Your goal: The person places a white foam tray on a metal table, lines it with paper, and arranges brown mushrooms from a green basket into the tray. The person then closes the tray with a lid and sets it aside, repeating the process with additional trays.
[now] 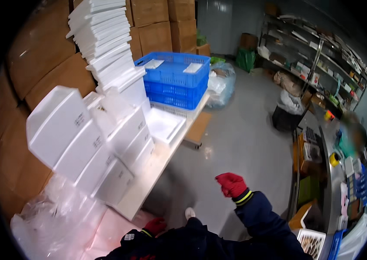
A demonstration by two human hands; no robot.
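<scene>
Right hand [232, 185], red-gloved, hangs over the floor, well apart from the desk [156, 164], fingers curled together with nothing visible in them; the left hand [156, 226] is near the desk's near corner, too dim to tell whether spread or pressed together. White boxes [86, 154] stand stacked at the desk's near end, toward its left edge. They look like foam: probably light, stiff, a little slippery, with rims that could chip; best held low, by opposite side walls. Counted: three boxes in the nearest stack, three visible just behind, one open white tray [162, 124] by the right edge, two blue crates [172, 80] toward the far end; the white slabs [105, 43] are too blurred to count
</scene>
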